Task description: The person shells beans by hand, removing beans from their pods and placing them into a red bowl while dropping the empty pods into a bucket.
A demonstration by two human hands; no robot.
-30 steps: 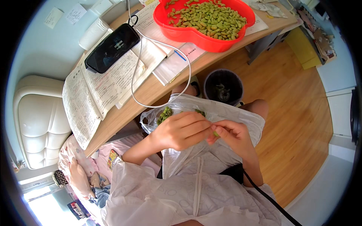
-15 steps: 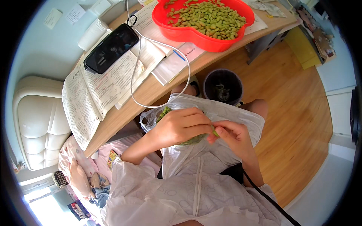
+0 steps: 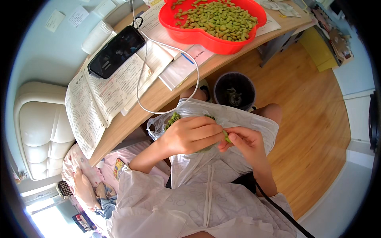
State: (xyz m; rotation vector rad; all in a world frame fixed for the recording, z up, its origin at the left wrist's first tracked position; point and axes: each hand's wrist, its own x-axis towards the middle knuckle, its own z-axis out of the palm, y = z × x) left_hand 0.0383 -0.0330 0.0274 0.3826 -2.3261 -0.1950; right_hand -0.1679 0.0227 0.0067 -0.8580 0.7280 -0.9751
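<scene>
Right hand pinches a small green pod above the lap; the left hand curls close to it, fingertips hidden, so its grip cannot be told. Beneath, a crinkled, clear plastic bag bears bumpy greenery, seemingly still unshelled. Farther off, overhanging the wood-grained desk's front edge, a glossy, lobed red bowl holds many loose oval beans, apparently finished.

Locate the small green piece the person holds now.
In the head view, just right of centre, the small green piece is pinched by the right hand, close beside the left hand.
</scene>
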